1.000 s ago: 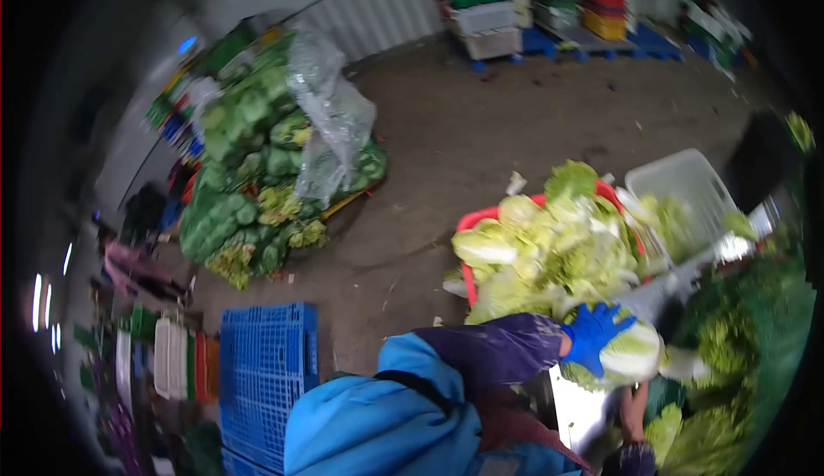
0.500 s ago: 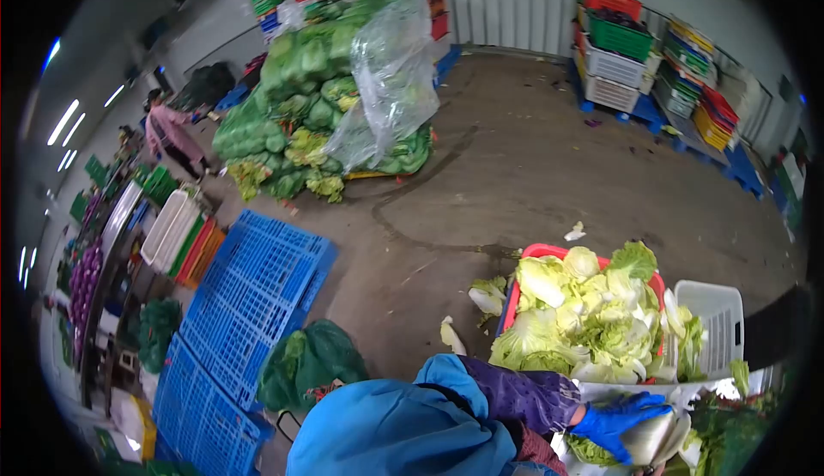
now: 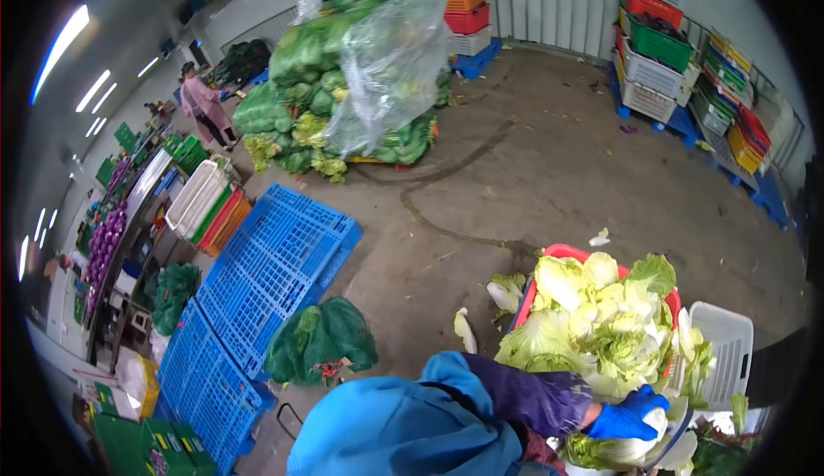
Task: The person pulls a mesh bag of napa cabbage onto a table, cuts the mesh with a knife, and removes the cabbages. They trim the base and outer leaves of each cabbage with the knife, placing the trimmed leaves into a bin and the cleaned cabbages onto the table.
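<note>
My left hand (image 3: pixel 631 415), in a blue glove below a purple sleeve, is at the lower right. Its fingers curl over the white stem end of a napa cabbage (image 3: pixel 614 452), whose pale green leaves point left. A thin dark curved edge passes just right of the cabbage; what it belongs to I cannot make out. Loose pale leaves lie beside it. Just beyond the hand stands a red crate (image 3: pixel 562 251) heaped with yellow-green cabbage leaves (image 3: pixel 601 321). My right hand does not show.
A white crate (image 3: pixel 730 339) stands right of the red one. Blue pallets (image 3: pixel 275 253) and a green net bag (image 3: pixel 322 343) lie left. Farther off are a wrapped cabbage stack (image 3: pixel 343 90), a person in pink (image 3: pixel 204 107) and stacked crates (image 3: pixel 652 55). Leaf scraps (image 3: pixel 464 330) litter the floor.
My left hand has gone from spread fingers over the cabbage to fingers curled round its stem end. The view has shifted, so the surroundings appear moved.
</note>
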### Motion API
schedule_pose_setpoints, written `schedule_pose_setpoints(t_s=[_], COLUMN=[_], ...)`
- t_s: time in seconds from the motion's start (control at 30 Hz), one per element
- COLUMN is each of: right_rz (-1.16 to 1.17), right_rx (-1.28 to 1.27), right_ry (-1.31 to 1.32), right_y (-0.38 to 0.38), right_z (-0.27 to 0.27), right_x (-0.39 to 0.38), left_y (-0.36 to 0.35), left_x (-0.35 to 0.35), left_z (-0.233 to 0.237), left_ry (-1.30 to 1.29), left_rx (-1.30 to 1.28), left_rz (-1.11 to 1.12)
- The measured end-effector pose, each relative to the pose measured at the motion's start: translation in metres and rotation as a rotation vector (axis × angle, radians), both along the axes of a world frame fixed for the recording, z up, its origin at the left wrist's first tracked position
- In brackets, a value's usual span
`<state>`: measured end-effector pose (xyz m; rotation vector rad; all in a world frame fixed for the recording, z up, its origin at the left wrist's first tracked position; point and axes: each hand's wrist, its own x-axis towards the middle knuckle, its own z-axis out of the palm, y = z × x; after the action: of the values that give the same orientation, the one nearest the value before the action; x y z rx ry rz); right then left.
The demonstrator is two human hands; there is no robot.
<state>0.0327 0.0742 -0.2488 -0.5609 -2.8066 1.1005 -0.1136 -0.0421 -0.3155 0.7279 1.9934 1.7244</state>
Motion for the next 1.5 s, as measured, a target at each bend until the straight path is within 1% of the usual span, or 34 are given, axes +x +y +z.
schedule_pose_setpoints(t_s=[0.03,0.07,0.1,0.13,0.17,0.23,0.27,0.33,0.4,0.47,0.53,0.57,0.63,0.67,0.7,0.73,0.77,0.8,0.87,0.93,1.0,1.03,1.07,1.1,1.13,1.17,1.2,1.27,1.3,1.33,1.37,1.4,1.47,1.5], right_rz=[-0.017,-0.033,-0.007,-0.045,-0.071,-0.071,0.001,0.052,-0.071,-0.051,-0.131,-0.142,-0.02,-0.039,-0.077,-0.131,-0.086,-0.1,-0.188,-0.157,-0.167,-0.136,-0.13,-0.249,-0.267,-0.26,-0.347,-0.287,-0.331,-0.248,-0.251,-0.245,-0.257,-0.196], right_rx=[0.032,0.064,-0.001,-0.052,-0.024,0.104,0.172,0.264,0.055,0.174,0.292,0.303,0.365,0.189,0.017,-0.136,-0.293,-0.285,-0.501,-0.477,-0.337,-0.363,-0.381,-0.389,-0.409,-0.375,-0.472,-0.542,-0.518,-0.622,-0.683,-0.748,-0.781,-0.797], right_ry=[0.036,0.073,0.063,-0.032,0.073,0.221,0.343,0.728,0.387,0.437,0.331,0.327,0.435,0.339,0.243,0.147,0.223,0.224,0.321,0.251,0.335,0.315,0.294,0.255,0.248,0.249,0.031,0.054,-0.02,-0.02,-0.014,-0.005,-0.024,0.164], right_y=[-0.016,-0.025,-0.022,-0.011,-0.017,-0.01,0.012,0.056,0.084,0.113,0.163,0.176,0.192,0.159,0.122,0.086,0.107,0.094,0.061,0.033,0.045,0.025,0.011,0.017,-0.001,-0.012,-0.024,-0.045,-0.054,-0.068,-0.067,-0.068,-0.066,-0.067], right_z=[0.015,0.024,0.023,0.015,0.006,-0.007,-0.031,-0.09,-0.108,-0.126,-0.163,-0.167,-0.185,-0.147,-0.106,-0.065,-0.09,-0.077,-0.054,-0.021,-0.04,-0.026,-0.007,-0.008,0.016,0.03,0.058,0.081,0.089,0.114,0.115,0.114,0.109,0.095], right_x=[-0.003,-0.005,-0.008,-0.013,-0.027,-0.038,-0.045,-0.088,-0.124,-0.149,-0.165,-0.167,-0.191,-0.177,-0.163,-0.148,-0.133,-0.12,-0.085,-0.058,-0.045,-0.044,-0.049,-0.046,-0.037,-0.029,-0.02,-0.001,0.008,0.017,0.019,0.021,0.027,0.027], left_y=[0.006,-0.005,-0.011,-0.016,-0.02,-0.037,-0.043,-0.052,-0.056,-0.056,-0.048,-0.056,-0.048,-0.046,-0.042,-0.04,-0.033,-0.024,0.003,0.019,0.022,0.017,0.0,-0.001,-0.018,-0.039,-0.059,-0.108,-0.133,-0.157,-0.152,-0.151,-0.14,-0.131], left_x=[0.002,0.005,0.007,0.011,0.006,0.006,0.005,0.004,-0.004,0.004,0.004,0.006,-0.014,-0.013,-0.013,-0.014,-0.013,-0.012,-0.018,-0.013,-0.005,-0.003,-0.002,-0.009,-0.014,-0.015,-0.01,-0.028,-0.038,-0.038,-0.033,-0.023,0.0,0.013], left_z=[-0.027,-0.023,-0.03,-0.034,-0.041,-0.025,-0.022,-0.019,-0.022,-0.027,-0.049,-0.032,-0.042,-0.043,-0.04,-0.03,-0.026,-0.024,-0.035,-0.034,-0.022,-0.02,0.004,-0.005,-0.006,0.003,-0.012,-0.001,-0.014,0.01,0.062,0.106,0.132,0.118], left_ry=[0.07,0.086,0.083,0.08,0.074,-0.1,-0.132,-0.122,-0.139,-0.163,-0.07,-0.188,-0.162,-0.134,-0.268,-0.207,-0.168,-0.125,-0.052,0.095,0.187,0.214,-0.041,0.146,0.346,0.406,0.318,0.318,0.348,0.516,0.695,0.766,0.678,0.487], left_rx=[0.164,0.206,0.27,0.334,0.332,0.446,0.455,0.459,0.423,0.39,0.403,0.443,0.443,0.445,0.463,0.387,0.37,0.351,0.321,0.229,0.259,0.265,0.302,0.406,0.42,0.331,0.229,0.028,-0.109,-0.238,-0.507,-0.548,-0.143,-0.019], left_rz=[0.049,0.032,0.023,0.02,0.007,-0.014,-0.014,-0.003,-0.007,-0.026,-0.005,-0.048,-0.035,-0.023,-0.049,-0.044,-0.02,0.001,0.044,0.115,-0.001,-0.055,-0.143,-0.121,-0.135,-0.166,0.032,-0.015,0.118,0.231,0.337,0.295,0.085,-0.128])
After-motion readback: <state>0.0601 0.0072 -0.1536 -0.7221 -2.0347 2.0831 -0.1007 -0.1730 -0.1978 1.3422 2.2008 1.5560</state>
